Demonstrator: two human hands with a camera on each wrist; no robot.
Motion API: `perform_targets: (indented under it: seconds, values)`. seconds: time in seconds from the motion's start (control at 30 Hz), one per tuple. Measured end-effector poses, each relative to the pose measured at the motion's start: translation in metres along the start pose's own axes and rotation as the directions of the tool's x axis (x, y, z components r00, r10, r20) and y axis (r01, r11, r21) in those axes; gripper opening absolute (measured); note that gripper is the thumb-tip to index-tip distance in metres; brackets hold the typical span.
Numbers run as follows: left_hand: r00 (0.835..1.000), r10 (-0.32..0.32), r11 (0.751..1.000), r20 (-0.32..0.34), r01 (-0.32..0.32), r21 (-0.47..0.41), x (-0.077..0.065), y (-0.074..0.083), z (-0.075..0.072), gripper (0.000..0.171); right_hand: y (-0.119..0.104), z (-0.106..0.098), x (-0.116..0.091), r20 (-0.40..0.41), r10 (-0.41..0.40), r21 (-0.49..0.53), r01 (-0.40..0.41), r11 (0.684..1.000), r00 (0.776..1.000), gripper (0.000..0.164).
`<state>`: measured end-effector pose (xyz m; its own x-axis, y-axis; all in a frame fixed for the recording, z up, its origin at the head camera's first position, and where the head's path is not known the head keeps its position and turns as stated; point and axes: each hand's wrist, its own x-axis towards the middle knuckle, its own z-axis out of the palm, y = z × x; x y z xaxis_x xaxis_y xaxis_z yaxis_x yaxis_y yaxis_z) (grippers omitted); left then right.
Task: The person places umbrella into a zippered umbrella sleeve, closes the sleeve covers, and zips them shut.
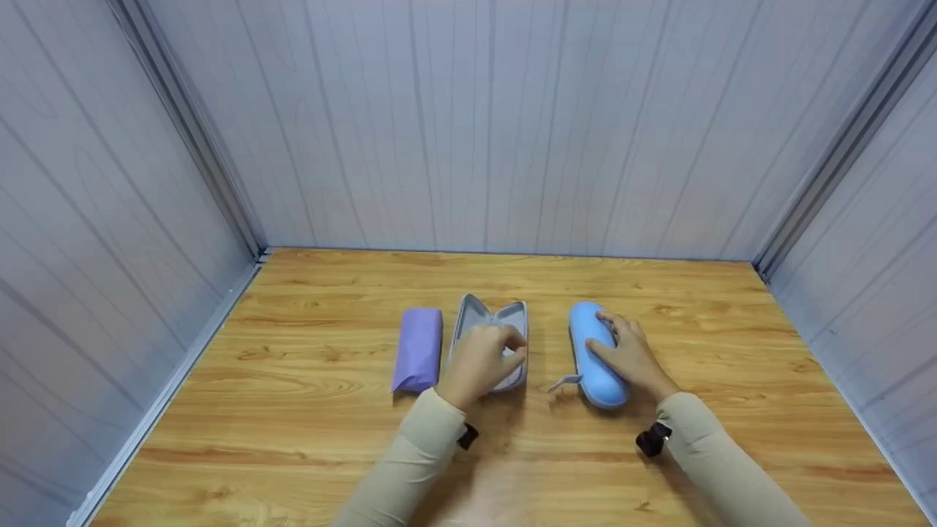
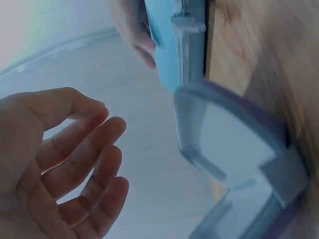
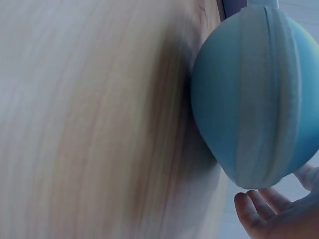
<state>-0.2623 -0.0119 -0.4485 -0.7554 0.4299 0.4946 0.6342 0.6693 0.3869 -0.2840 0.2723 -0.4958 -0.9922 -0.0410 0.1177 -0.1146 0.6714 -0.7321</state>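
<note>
In the head view my left hand hovers over an open zip case with a grey lining. Its fingers are loosely bent, thumb close to the index finger, with nothing between them, as the left wrist view also shows. Something white lies inside the case, partly hidden by the hand. My right hand rests against the right side of a closed, rounded blue case, thumb near its top. A pale strap sticks out from the case's left side. In the right wrist view, the blue case hides part of the fingers.
A purple, folded-looking flat case lies left of the open case. Everything stands on a wood-grain table. Pale panel walls enclose the table at the back and on both sides.
</note>
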Motion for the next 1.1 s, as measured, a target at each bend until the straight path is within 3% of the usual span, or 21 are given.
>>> perform_targets:
  seconds: [0.13, 0.27, 0.47, 0.67, 0.73, 1.1]
  values:
    - [0.995, -0.073, 0.997, -0.06, 0.074, 0.016, -0.004, -0.021, -0.009, 0.01, -0.002, -0.002, -0.001, -0.014, -0.017, -0.006, 0.017, 1.0, 1.0, 0.062]
    - [0.978, -0.195, 0.98, -0.078, 0.197, 0.015, -0.007, -0.041, -0.016, 0.02, -0.002, -0.003, -0.002, -0.017, -0.035, -0.01, 0.035, 0.999, 0.999, 0.057]
    - [0.95, -0.305, 0.952, -0.07, 0.306, -0.001, -0.01, -0.058, -0.021, 0.031, -0.003, -0.005, -0.003, -0.026, -0.051, 0.011, 0.051, 0.999, 0.998, 0.052]
    - [0.917, -0.398, 0.917, -0.009, 0.397, -0.048, -0.013, -0.067, -0.018, 0.04, -0.006, -0.004, -0.005, -0.031, -0.043, 0.034, 0.044, 0.998, 0.999, 0.048]
    - [0.909, -0.418, 0.907, 0.004, 0.417, -0.066, -0.014, -0.069, -0.017, 0.042, -0.007, -0.003, -0.005, -0.037, -0.051, 0.041, 0.053, 0.998, 0.998, 0.046]
    - [0.9, -0.436, 0.895, 0.012, 0.435, -0.095, -0.017, -0.076, -0.015, 0.037, -0.013, -0.001, -0.004, -0.083, -0.103, 0.115, 0.112, 0.987, 0.991, 0.035]
